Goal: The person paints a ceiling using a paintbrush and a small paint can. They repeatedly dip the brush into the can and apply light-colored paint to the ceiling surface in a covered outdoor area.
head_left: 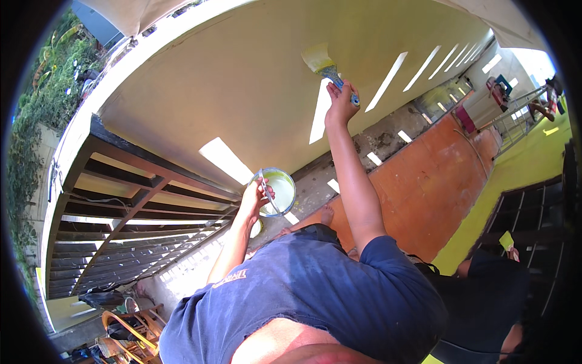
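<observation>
Right grip [343,103] clamped on paintbrush [330,72] up by the wall [242,91]; likely light, soft-bristled, hold by handle. Left grip [259,194] closed round paint bucket's [295,193] bail, lower down; probably heavy, sloshy, keep level.

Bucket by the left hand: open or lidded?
Open: the bucket is uncovered, and pale liquid shows inside, behind the handle in the left hand.

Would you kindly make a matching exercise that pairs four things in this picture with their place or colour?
Things:
1. Brush
2. Bucket
3. Floor section
4. Slatted panel

Places and colours:
A. Orange
B. In the left hand
C. Toward the picture's left side
D. In the right hand

Pairs: 1-D, 2-B, 3-A, 4-C
</observation>
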Motion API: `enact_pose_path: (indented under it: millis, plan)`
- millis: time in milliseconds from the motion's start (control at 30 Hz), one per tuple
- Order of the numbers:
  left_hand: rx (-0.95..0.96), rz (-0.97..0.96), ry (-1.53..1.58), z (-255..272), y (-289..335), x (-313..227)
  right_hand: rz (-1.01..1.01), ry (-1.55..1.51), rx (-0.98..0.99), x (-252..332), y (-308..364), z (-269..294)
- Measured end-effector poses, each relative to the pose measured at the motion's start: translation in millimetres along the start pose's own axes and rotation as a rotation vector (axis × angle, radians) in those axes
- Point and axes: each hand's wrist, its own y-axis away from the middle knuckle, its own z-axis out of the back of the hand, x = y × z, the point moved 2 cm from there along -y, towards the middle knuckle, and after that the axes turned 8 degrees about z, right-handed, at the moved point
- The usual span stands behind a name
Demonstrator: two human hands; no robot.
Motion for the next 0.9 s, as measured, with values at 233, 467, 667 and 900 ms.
enact_pose_path:
  millis: [233, 467, 667, 900]
  plan:
    - [-0.022, 0.026, -0.006, 4.8, 2.9, -2.0, -0.123, 0.299, -0.199, -45.4, 23.8, 66.4]
    - [0.027, 0.007, -0.019, 9.5, 3.1, -3.7, 0.044, 0.032, 0.016, 58.8, -5.3, -48.7]
    - [0.007, -0.002, -0.024, 7.1, -1.1, -6.6, 0.315, -0.256, 0.157, 154.2, -47.7, -127.2]
    - [-0.004, 0.007, -0.016, -10.5, -6.7, -11.9, 0.151, -0.144, 0.100, 127.3, -86.7, -114.6]
